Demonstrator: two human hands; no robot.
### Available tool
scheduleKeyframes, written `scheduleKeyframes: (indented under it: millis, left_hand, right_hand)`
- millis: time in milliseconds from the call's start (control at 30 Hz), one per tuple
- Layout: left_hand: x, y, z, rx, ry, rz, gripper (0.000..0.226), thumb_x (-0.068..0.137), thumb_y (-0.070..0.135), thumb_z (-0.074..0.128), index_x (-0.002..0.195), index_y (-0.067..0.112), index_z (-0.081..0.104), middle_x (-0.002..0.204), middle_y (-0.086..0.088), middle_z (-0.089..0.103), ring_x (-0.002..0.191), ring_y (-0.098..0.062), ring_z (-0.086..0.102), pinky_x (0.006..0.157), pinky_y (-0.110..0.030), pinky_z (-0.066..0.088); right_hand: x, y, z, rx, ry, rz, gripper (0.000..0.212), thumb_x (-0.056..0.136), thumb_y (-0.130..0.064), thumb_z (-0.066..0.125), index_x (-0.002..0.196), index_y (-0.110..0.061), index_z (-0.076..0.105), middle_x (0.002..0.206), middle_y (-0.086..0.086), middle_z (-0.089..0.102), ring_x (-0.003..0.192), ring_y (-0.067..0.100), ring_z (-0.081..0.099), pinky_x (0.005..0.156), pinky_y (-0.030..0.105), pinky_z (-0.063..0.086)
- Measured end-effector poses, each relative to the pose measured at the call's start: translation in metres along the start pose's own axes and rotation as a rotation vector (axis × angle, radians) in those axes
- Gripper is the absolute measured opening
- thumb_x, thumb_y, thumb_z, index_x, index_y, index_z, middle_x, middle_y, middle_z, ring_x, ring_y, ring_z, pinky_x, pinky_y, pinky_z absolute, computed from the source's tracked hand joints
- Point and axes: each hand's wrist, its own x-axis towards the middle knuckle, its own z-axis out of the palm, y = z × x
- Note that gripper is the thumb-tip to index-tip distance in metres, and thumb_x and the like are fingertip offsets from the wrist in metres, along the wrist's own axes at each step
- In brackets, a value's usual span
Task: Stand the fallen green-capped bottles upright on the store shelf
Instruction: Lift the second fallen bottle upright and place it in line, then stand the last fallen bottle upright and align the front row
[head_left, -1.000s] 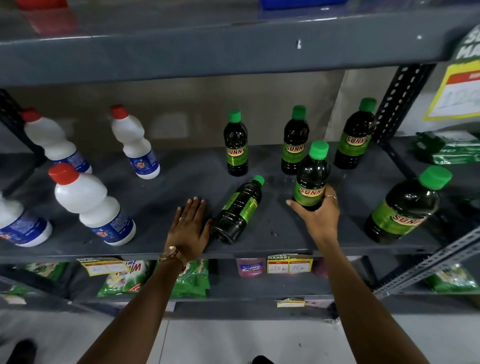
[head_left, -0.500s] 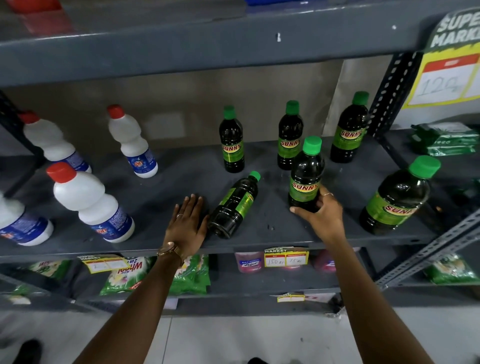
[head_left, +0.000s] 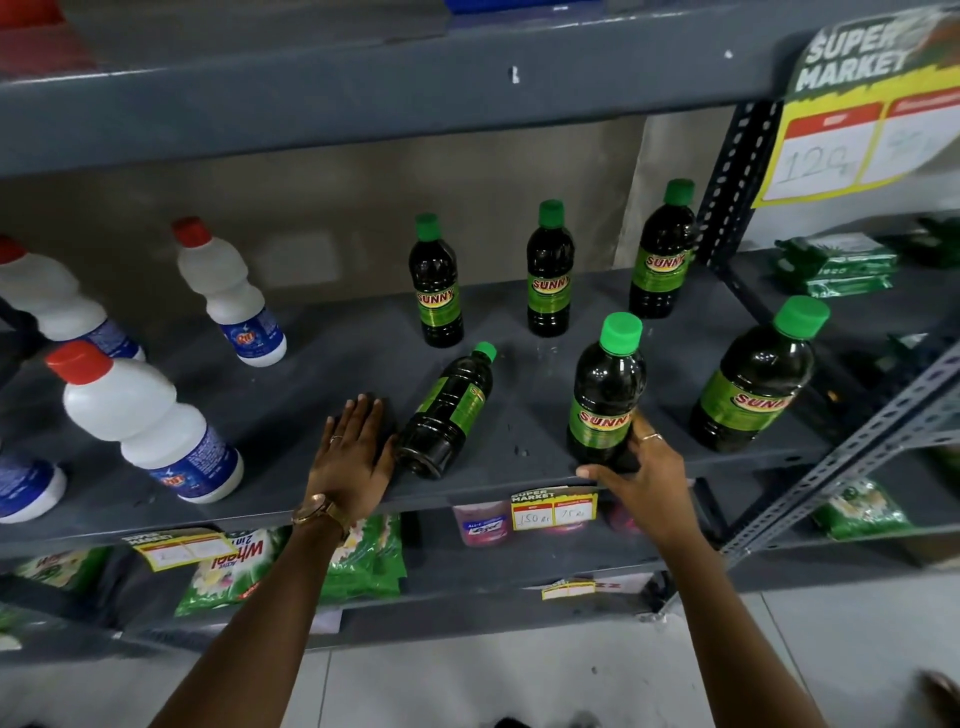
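Observation:
One green-capped dark bottle (head_left: 452, 410) lies on its side on the grey shelf (head_left: 322, 374), cap pointing to the back right. My left hand (head_left: 353, 457) rests flat and open on the shelf, right beside this bottle's base. My right hand (head_left: 639, 473) wraps the bottom of an upright green-capped bottle (head_left: 608, 384) close to the shelf's front edge. Three more stand upright along the back: one at the left (head_left: 435, 291), one in the middle (head_left: 549, 280), one at the right (head_left: 660, 260). A larger bottle (head_left: 753, 384) stands at the front right.
White red-capped bottles (head_left: 145, 421) occupy the shelf's left half. A perforated metal post (head_left: 732, 176) and a yellow price sign (head_left: 857, 130) bound the right side. The upper shelf (head_left: 363, 104) hangs low overhead. Green detergent packs (head_left: 234, 566) fill the shelf below.
My right hand has brought its upright bottle closer to the shelf's front edge. My left hand has stayed flat beside the fallen bottle, which has not moved.

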Motion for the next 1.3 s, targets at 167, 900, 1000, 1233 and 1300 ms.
scheduleKeyframes:
  millis: [167,900,1000,1233,1300]
  left_hand:
    - [0.000,0.001,-0.001,-0.011,-0.007,0.003,0.080,0.081,0.058,0.006,0.148,0.015,0.016,0.157,-0.007,0.012,0.145,-0.018,0.004,0.117,-0.034,-0.003]
    - [0.003,-0.009,-0.022,-0.011,-0.038,0.065,0.069,0.086,0.060,0.029,0.142,0.019,0.035,0.152,-0.006,0.032,0.139,-0.026,0.029,0.113,-0.043,0.024]
    - [0.003,-0.010,-0.023,-0.019,-0.015,0.050,0.075,0.080,0.064,0.023,0.137,0.020,0.043,0.147,-0.007,0.041,0.131,-0.031,0.039,0.107,-0.047,0.031]
    - [0.000,-0.009,-0.023,-0.055,-0.010,0.040,0.072,0.081,0.061,0.026,0.136,0.018,0.044,0.145,-0.008,0.043,0.128,-0.032,0.041,0.102,-0.048,0.035]
    - [0.000,-0.008,-0.024,-0.065,-0.006,0.046,0.072,0.081,0.061,0.026,0.136,0.018,0.044,0.145,-0.008,0.043,0.129,-0.031,0.041,0.102,-0.047,0.034]
  right_hand:
    - [0.000,-0.005,-0.002,-0.001,-0.007,-0.033,0.079,0.061,-0.018,0.087,0.131,-0.017,0.049,0.112,-0.005,0.064,0.108,0.016,0.061,0.090,0.013,0.043]
    - [-0.110,-0.048,0.054,-0.211,0.163,-0.035,0.069,0.075,-0.073,0.049,0.123,-0.023,0.052,0.111,-0.005,0.052,0.106,0.016,0.046,0.088,0.030,0.042]
    - [-0.082,-0.092,0.082,-0.142,-0.124,0.016,0.082,0.071,-0.084,0.035,0.124,-0.023,0.053,0.119,-0.010,0.051,0.107,0.007,0.048,0.089,0.027,0.044]
    - [0.043,-0.140,0.114,-0.346,-0.405,0.454,0.106,0.046,-0.101,0.025,0.091,-0.014,0.066,0.077,0.010,0.073,0.068,0.023,0.071,0.080,0.037,0.056]
    - [0.053,-0.142,0.117,-0.280,-0.407,0.494,0.085,0.052,-0.093,0.045,0.083,-0.015,0.064,0.068,0.008,0.072,0.058,0.020,0.071,0.072,0.034,0.060]
